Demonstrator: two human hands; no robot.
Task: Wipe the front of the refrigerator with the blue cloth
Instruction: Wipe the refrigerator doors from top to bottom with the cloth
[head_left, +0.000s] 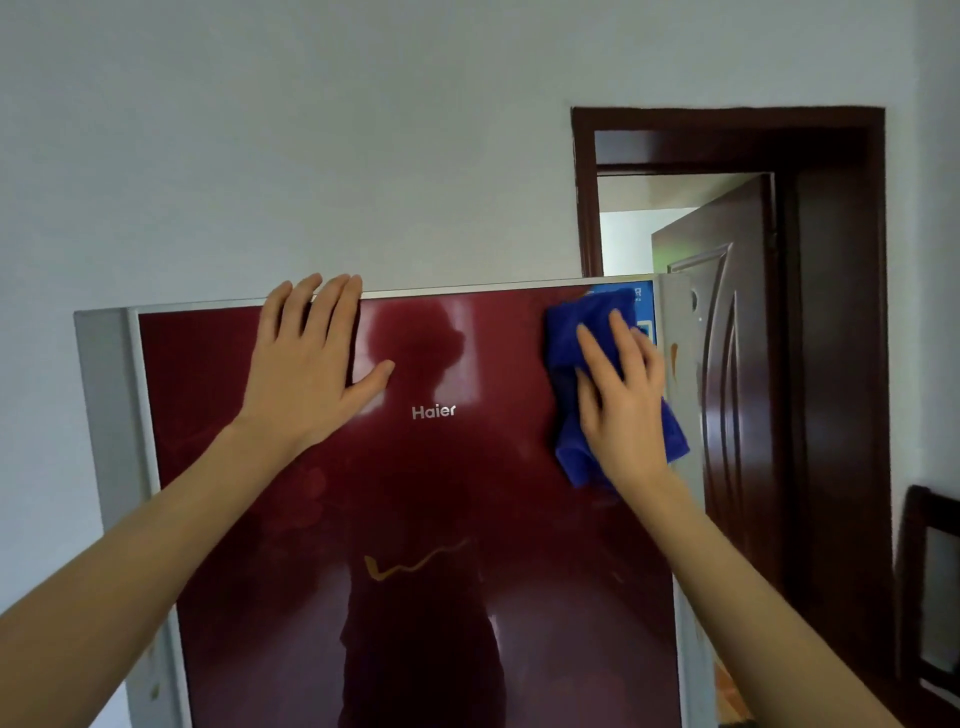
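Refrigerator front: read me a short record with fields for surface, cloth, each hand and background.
surface: glossy dark red refrigerator door, white Haier logo, grey frame
cloth: blue microfibre cloth, bunched, near the refrigerator's upper right corner
left hand: left hand flat on the red front, fingers reaching its top edge
right hand: right hand presses the cloth against the front
background: dark brown wooden door, ajar, to the right

Left hand (306, 364) flat on the red fridge (441, 493) at 11 o'clock, right hand (621, 410) pressing the cloth (576, 332) flat at 1 o'clock, brown door (727, 364) at 3.
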